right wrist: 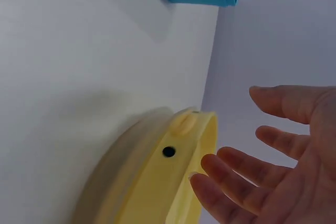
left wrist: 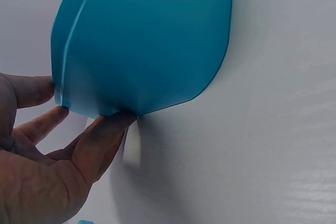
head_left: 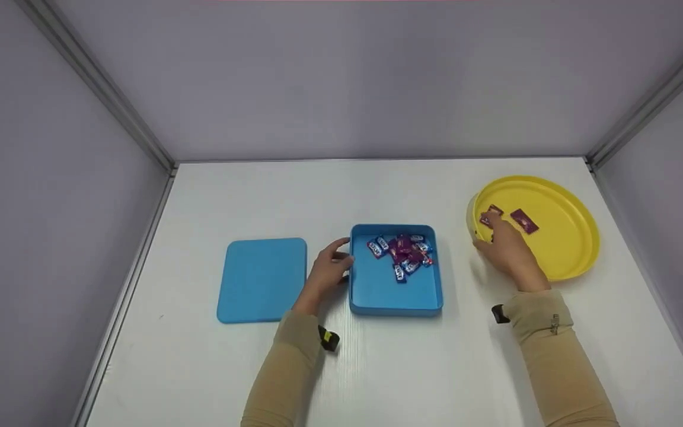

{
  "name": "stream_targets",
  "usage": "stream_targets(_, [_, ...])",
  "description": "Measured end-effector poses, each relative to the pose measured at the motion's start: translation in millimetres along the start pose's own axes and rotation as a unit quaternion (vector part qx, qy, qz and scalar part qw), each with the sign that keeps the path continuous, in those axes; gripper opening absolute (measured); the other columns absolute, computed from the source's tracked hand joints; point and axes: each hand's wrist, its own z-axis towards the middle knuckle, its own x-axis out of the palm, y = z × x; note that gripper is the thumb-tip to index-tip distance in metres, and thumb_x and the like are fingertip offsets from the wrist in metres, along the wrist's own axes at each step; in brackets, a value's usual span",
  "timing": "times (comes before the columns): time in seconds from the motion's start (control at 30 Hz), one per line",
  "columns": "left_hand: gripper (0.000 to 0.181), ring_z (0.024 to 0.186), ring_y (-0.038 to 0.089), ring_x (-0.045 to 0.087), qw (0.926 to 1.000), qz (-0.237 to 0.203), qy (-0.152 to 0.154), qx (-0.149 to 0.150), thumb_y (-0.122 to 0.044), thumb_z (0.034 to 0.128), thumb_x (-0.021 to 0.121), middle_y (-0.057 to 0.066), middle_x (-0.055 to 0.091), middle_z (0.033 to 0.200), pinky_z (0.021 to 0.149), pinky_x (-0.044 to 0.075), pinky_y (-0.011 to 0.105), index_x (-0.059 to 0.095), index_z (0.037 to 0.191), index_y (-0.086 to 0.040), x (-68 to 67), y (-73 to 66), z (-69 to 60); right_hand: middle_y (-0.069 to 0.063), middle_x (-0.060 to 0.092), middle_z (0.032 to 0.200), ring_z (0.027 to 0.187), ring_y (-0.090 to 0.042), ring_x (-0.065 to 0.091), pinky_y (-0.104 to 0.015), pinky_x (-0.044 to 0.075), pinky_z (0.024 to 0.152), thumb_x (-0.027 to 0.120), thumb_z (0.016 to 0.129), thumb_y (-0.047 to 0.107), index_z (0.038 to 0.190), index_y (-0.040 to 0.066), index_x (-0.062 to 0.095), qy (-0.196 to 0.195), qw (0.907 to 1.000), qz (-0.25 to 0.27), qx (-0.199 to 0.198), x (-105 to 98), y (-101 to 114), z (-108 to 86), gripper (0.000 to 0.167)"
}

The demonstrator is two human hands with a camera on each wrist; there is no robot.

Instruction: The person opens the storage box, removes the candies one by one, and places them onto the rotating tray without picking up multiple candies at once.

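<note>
While the yellow tray (head_left: 567,237) sits close to the far right corner of the desk (head_left: 412,373), with only narrow strips between its rim and the far and right edges, the open blue box (head_left: 371,290) stands near the middle, well in from every edge. White surface separates box and tray; a wide stretch runs on the near side, between the two forearms. Flat blue panel (head_left: 263,280) lies left of the box, a gap between them partly taken by the left hand (head_left: 325,270). Box contents: wrapped sweets (head_left: 404,244), purple and blue, heaped toward the far right, floor showing along the left and near sides. Left fingers: spread, extended, tips touching the box's left wall; the left wrist view puts them at the rim and lower edge. Right hand (head_left: 510,255): over the tray's left rim, fingers loosely parted, thumb well apart from them, no grip visible in the right wrist view. Fingertips overlap a purple packet (head_left: 495,209) inside the tray; contact cannot be told. Second purple packet (head_left: 524,221) lies just to the right.
</note>
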Motion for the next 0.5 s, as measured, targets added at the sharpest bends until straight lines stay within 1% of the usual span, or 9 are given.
stream_targets(0.17, [0.05,0.103,0.027,0.06,1.0,0.005,0.001,0.003,-0.015,0.0996,0.057,0.018,0.057,0.121,0.076,0.053,0.041,0.045,0.148,-0.013,-0.7,0.2,0.7,-0.028,0.038,0.147,0.133,-0.046,0.037,-0.06,0.032,0.105,0.06,0.098,0.021,0.151,0.002,0.031,0.024,0.999,-0.03,-0.023,6.0,27.4,-5.7,0.063])
stream_targets(0.27, [0.05,0.103,0.027,0.06,1.0,0.005,0.001,0.003,-0.015,0.0994,0.057,0.018,0.057,0.121,0.075,0.053,0.04,0.045,0.148,-0.014,-0.7,0.6,1.0,-0.027,0.042,0.144,0.13,-0.044,0.042,-0.059,0.035,0.103,0.062,0.097,0.02,0.148,0.002,0.038,0.036,0.9963,-0.05,-0.059,9.4,43.4,-10.8,0.059])
stream_targets(0.37, [0.05,0.104,0.026,0.06,1.0,0.008,0.0,0.0,-0.015,0.0992,0.057,0.017,0.058,0.121,0.077,0.053,0.04,0.045,0.148,-0.014,-0.6,0.0,0.6,-0.025,0.044,0.144,0.13,-0.043,0.043,-0.058,0.036,0.103,0.064,0.096,0.02,0.145,0.003,0.043,0.054,0.9913,-0.078,-0.091,13.3,61.0,-16.7,0.056])
stream_targets(0.5, [0.051,0.105,0.027,0.061,1.0,0.009,0.0,-0.001,-0.015,0.0989,0.058,0.017,0.058,0.121,0.079,0.054,0.041,0.044,0.148,-0.013,-1.2,0.3,-0.1,-0.023,0.044,0.145,0.133,-0.041,0.041,-0.057,0.036,0.103,0.066,0.095,0.024,0.144,0.006,0.047,0.082,0.9818,-0.125,-0.117,22.3,85.6,-22.2,0.056])
